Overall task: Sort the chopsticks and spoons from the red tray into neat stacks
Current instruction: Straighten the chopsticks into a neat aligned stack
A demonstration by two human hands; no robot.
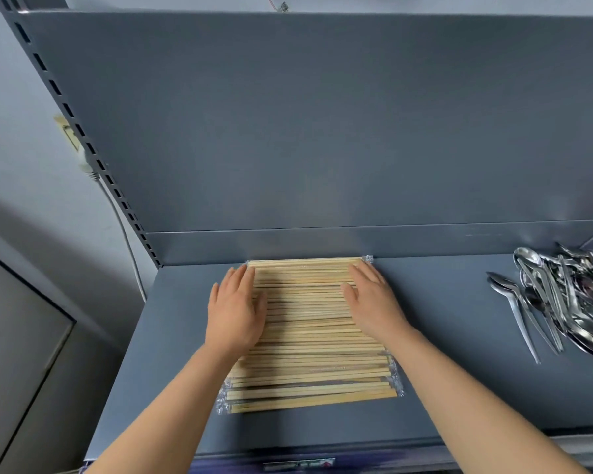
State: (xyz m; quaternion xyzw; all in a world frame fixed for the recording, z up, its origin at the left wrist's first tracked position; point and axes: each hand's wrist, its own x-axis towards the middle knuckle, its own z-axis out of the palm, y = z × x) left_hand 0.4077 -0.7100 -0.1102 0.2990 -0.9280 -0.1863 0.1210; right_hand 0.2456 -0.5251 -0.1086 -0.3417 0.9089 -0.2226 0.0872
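A wide flat row of wrapped wooden chopsticks (310,336) lies side by side on the grey shelf (442,319), running from the back wall toward the front edge. My left hand (235,311) lies flat on the row's left ends, fingers straight. At the row's right side my right hand (374,302) presses down with straight fingers. A loose heap of metal spoons (565,299) sits at the shelf's right, apart from both hands. No red tray is in view.
A grey back panel (322,131) rises behind the shelf, with a slotted upright (83,138) at its left. A white cable (124,234) hangs down the wall on the left. Bare shelf lies between the chopsticks and the spoons.
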